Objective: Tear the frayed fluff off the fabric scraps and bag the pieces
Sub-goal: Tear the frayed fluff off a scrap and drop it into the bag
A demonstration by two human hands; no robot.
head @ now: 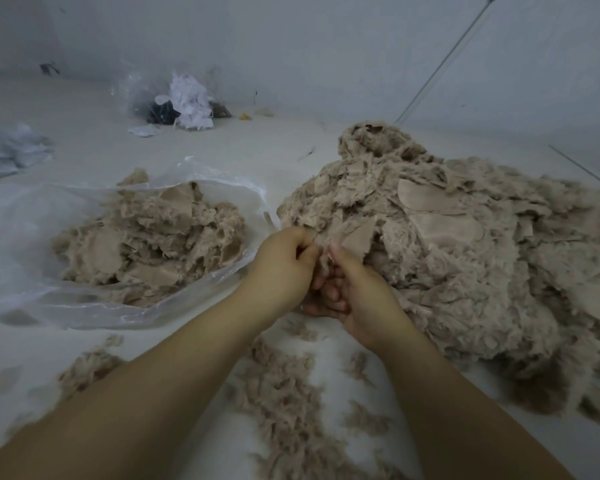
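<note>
Loose fluff (284, 393) nearest; left hand (284, 268), right hand (354, 292) both pinching scrap (355, 239).

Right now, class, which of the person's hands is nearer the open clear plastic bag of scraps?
Left. The left hand is just beside the plastic bag's right edge; the right hand sits farther right, against the big scrap pile.

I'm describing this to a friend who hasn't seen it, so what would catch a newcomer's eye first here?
First, the big heap of beige fabric scraps on the right of the floor. Next, the left hand and right hand meeting at its near edge, both pinching one frayed scrap. To the left lies an open clear plastic bag partly filled with similar pieces, and torn fluff litters the floor in front.
</note>
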